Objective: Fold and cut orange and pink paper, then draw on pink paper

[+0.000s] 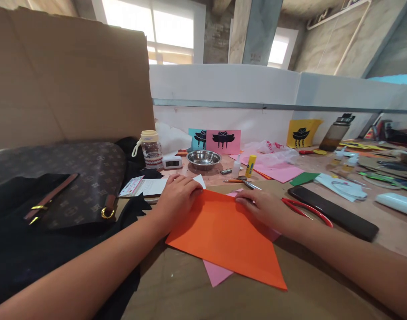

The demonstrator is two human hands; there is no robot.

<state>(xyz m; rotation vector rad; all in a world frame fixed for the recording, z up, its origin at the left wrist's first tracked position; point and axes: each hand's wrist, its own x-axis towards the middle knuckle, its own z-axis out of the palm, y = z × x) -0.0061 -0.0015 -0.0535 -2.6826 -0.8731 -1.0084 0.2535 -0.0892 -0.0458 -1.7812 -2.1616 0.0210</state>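
Observation:
An orange sheet of paper (223, 235) lies in front of me, tilted over a pink sheet (218, 272) that sticks out below it. My left hand (180, 195) is closed on the far left corner of the orange sheet, thumb and fingers together at its edge. At the far right corner, my right hand (256, 205) pinches the same sheet. Both sheets rest on a brown cardboard mat (190, 293). Beyond my right hand are red-handled scissors (310, 211), partly hidden by my forearm.
A steel bowl (203, 160), a glue stick (251, 166) and a small white bottle (236, 168) stand behind the paper. A dark phone-like slab (333, 212) lies to the right. On the left are a patterned brown bag (86, 178) and a lidded bottle (151, 151).

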